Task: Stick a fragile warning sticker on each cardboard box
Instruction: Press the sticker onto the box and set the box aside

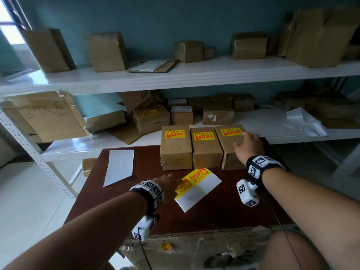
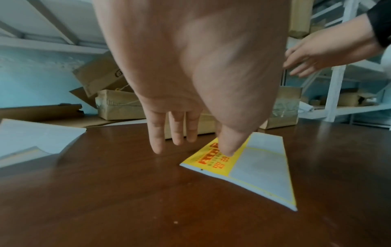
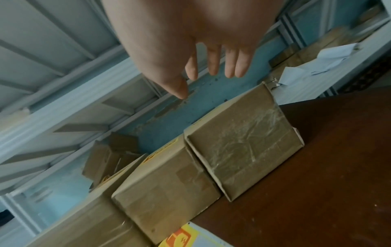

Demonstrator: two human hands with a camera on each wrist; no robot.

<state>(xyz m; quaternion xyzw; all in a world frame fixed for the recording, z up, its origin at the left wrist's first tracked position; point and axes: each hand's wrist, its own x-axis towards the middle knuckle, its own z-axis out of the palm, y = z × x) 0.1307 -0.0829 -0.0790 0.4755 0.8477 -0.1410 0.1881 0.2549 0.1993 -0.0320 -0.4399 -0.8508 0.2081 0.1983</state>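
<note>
My table (image 1: 224, 215) is dark red-brown, and the three boxes (image 1: 206, 152) on it are plain brown, each with a yellow sticker (image 1: 204, 136) that has red marks. The sticker sheet (image 1: 196, 190) is white with a yellow part that has red and orange print. My wrist bands (image 1: 153, 191) are black with black-and-white square patterns, the shelves (image 1: 175, 78) are white and the wall (image 1: 155, 20) is blue-green.

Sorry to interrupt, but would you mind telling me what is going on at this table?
A person is labelling cardboard boxes with fragile stickers. All three boxes on the brown table already carry a yellow sticker. The right hand hovers open over the rightmost box, while the left hand's thumb presses on the sticker sheet, which still has stickers on it.
</note>
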